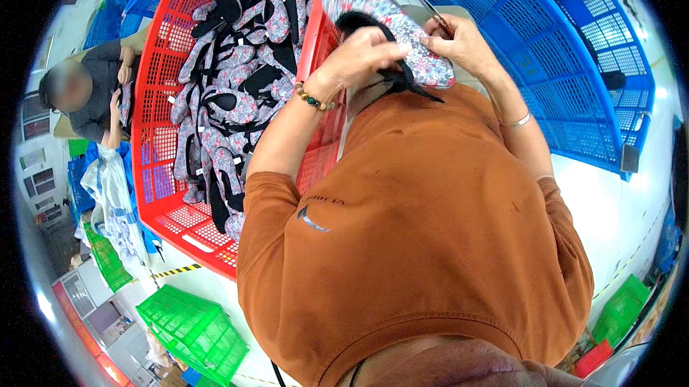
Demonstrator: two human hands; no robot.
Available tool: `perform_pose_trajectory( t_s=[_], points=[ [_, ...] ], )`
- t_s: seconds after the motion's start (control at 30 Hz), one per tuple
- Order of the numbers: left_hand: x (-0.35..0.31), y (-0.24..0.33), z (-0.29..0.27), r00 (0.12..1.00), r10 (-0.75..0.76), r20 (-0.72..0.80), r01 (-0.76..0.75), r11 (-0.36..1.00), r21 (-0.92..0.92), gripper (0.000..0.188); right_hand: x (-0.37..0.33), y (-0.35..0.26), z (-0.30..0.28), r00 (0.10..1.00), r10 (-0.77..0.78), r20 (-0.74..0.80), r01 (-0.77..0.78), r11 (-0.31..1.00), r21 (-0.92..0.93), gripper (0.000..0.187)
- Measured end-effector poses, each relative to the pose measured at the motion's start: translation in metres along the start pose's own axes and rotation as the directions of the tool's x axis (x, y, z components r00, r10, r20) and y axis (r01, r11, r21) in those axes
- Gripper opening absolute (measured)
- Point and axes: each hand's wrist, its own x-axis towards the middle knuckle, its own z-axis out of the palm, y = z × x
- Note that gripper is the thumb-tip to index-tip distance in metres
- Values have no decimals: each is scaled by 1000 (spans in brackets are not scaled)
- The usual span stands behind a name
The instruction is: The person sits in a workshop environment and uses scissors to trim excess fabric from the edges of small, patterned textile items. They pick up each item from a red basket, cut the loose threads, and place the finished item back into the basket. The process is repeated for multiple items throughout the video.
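A flip-flop sandal (387, 25) with a grey-and-red flower print and black straps is held up in front of my chest. My left hand (362, 53), with a bead bracelet on the wrist, grips its side and strap from the left. My right hand (463, 43), with a thin bangle on the wrist, pinches the sandal's near end and also holds small scissors (436, 14). Both hands hover over the right rim of a large red plastic crate (154, 93) that holds several of the same flowered sandals (230, 107).
A big blue crate (567, 64) stands on my right. Another person (93, 93) sits at the far left of the red crate, holding a sandal. Green crates (194, 329) lie on the floor at lower left, with more blue crates at top left.
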Motion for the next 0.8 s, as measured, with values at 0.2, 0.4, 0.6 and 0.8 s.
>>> perform_pose_trajectory(
  t_s=[0.2,0.4,0.6,0.8],
  points=[
    [-5,-1,28,989,-111,96,145,844,-517,28,-8,-7,-7,990,-61,128,45,991,124,17],
    [6,7,37,996,-18,-92,-54,691,-721,46,-22,-18,-23,927,-90,-365,98,995,4,36],
    [12,19,34,962,49,-270,-253,540,-803,35,-48,-39,-19,823,-485,-294,367,851,-375,28],
    [8,14,27,944,21,-329,-286,551,-784,30,-45,-38,4,828,-537,-164,378,749,-544,36]
  ],
)
